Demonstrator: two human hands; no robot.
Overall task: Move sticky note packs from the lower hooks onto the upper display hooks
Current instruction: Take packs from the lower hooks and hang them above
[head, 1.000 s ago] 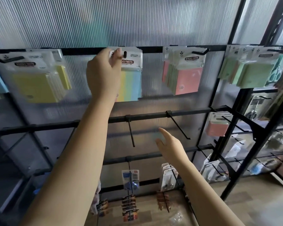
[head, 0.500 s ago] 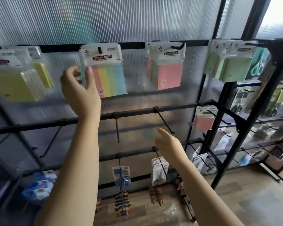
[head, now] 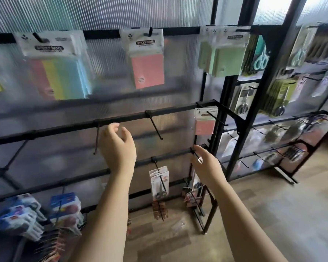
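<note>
On the top rail hang a multicolour sticky note pack [head: 59,67], a pink pack [head: 147,59] and several green packs [head: 223,53]. One small pink sticky note pack [head: 204,121] hangs on a hook of the middle rail [head: 64,126] at the right. My left hand [head: 117,146] is empty, fingers loosely curled, in front of the middle rail between two bare hooks. My right hand [head: 206,165] is lower, fingers relaxed and pointing toward the rack, below and slightly left of the small pink pack. Neither hand touches a pack.
Bare hooks [head: 155,127] stick out from the middle rail. Packaged scissors [head: 160,183] hang on the lower rail, blue packs [head: 64,207] at the bottom left. A second black rack [head: 273,103] with scissors and stationery stands at the right. Wooden floor [head: 273,214] lies below.
My left hand let go of the multicolour pack on the top hook and dropped to the middle rail. The view swung to the right. My right hand stayed low.
</note>
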